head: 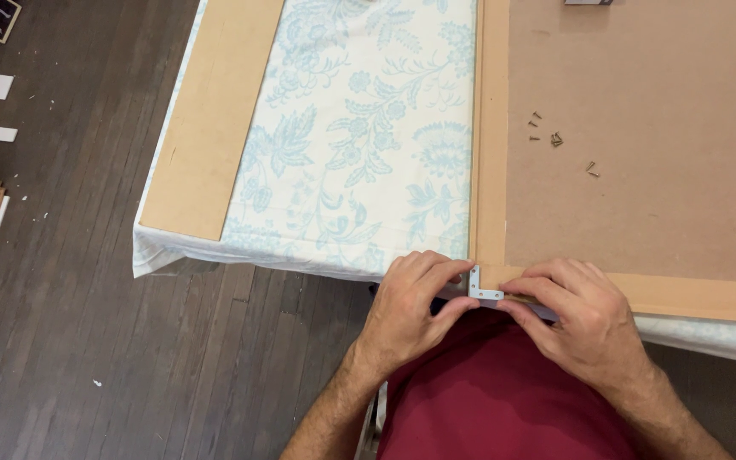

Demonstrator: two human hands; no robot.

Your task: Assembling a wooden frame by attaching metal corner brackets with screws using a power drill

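A small silver L-shaped corner bracket (480, 288) lies on the near left corner of a light wooden frame (492, 153) whose back is a brown board (641, 170). My left hand (411, 298) pinches the bracket's left side with thumb and fingers. From the right, my right hand (577, 319) presses its fingertips on the bracket's lower arm and the frame's bottom rail. Several small brass screws (555, 140) lie loose on the brown board, further up.
The frame rests on a table covered with a white and pale blue floral cloth (359, 128). A long flat wooden strip (210, 119) lies along the cloth's left side. Dark wood floor (61, 298) at left has boards and scraps along its edge.
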